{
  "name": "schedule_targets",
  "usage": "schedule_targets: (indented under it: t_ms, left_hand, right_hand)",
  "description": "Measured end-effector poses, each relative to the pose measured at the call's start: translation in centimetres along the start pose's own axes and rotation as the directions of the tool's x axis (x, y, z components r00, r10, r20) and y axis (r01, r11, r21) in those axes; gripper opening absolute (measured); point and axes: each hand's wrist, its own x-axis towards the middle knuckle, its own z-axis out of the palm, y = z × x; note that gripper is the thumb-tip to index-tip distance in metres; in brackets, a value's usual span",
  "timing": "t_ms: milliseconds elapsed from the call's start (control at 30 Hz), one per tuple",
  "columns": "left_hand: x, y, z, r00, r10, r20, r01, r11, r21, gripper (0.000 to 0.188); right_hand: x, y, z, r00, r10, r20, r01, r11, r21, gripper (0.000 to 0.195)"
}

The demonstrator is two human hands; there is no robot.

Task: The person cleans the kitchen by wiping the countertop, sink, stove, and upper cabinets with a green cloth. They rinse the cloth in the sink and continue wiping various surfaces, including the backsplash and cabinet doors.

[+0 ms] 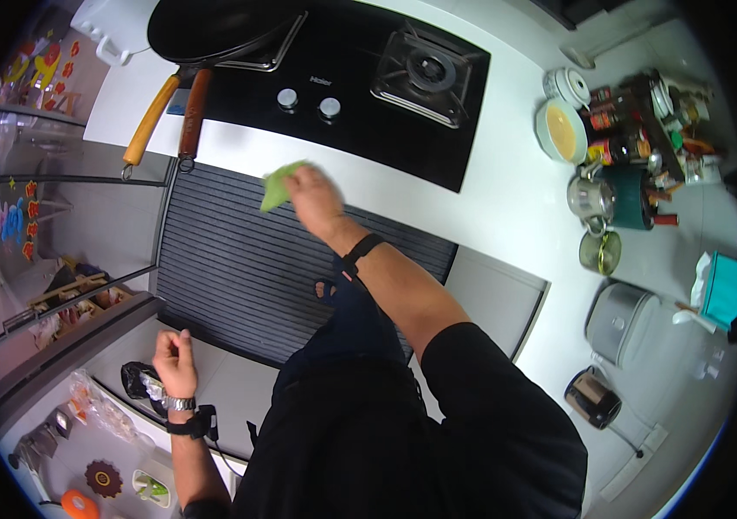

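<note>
A green cloth (pixel 277 187) is held in the fingers of my right hand (pixel 313 198), at the front edge of the white countertop (pixel 401 194); hand and cloth are slightly blurred. Just beyond lies the black gas hob (pixel 342 139) with two silver knobs. A dark wok (pixel 206 29) stands over the left burner; one yellow and one reddish-brown wooden handle point towards me, the pans they belong to overlapping. My left hand (pixel 175 363) hangs low at the left, fingers curled with nothing seen in them, above a black plastic bag (pixel 141 379).
Along the right counter stand a bowl (pixel 561 131), sauce bottles (pixel 608 120), a metal pot (pixel 591 196), a green glass bowl (pixel 600 253), a grey lidded container (pixel 621 324) and an electric kettle (pixel 592 397). A ribbed dark mat (pixel 232 259) covers the floor. Glass doors are left.
</note>
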Motion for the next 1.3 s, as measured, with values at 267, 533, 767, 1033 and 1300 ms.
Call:
schedule_targets:
  t_ms: [267, 533, 767, 1033, 1300]
  left_hand:
    - [-2.8, -5.5, -4.3, 0.951, -0.201, -0.234, 0.191, 0.979, -0.064, 0.021]
    - [-2.9, -8.8, -1.9, 0.933, -0.323, -0.159, 0.288, 0.934, -0.211, 0.02]
    - [1.3, -7.5, 0.2, 0.963, -0.262, -0.066, 0.247, 0.952, -0.18, 0.024]
    - [5.6, -6.6, 0.3, 0.992, -0.103, -0.078, 0.094, 0.989, -0.113, 0.034]
    - [1.7, -3.4, -1.7, 0.978, -0.161, -0.133, 0.156, 0.987, -0.045, 0.032]
  right_hand:
    - [7.3, 8.4, -11.6, 0.993, 0.045, -0.107, -0.057, 0.992, -0.111, 0.027]
    - [1.5, 15.5, -9.6, 0.994, 0.036, -0.101, -0.078, 0.891, -0.448, 0.045]
    - [-9.9, 10.9, -7.1, 0.994, 0.112, -0.011, -0.112, 0.987, -0.115, 0.021]
    - [-10.6, 11.7, -14.3, 0.728, 0.658, 0.195, -0.667, 0.613, 0.424, 0.03]
    - [-3.5, 6.1, -4.1, 0.985, 0.156, -0.07, -0.167, 0.969, -0.182, 0.042]
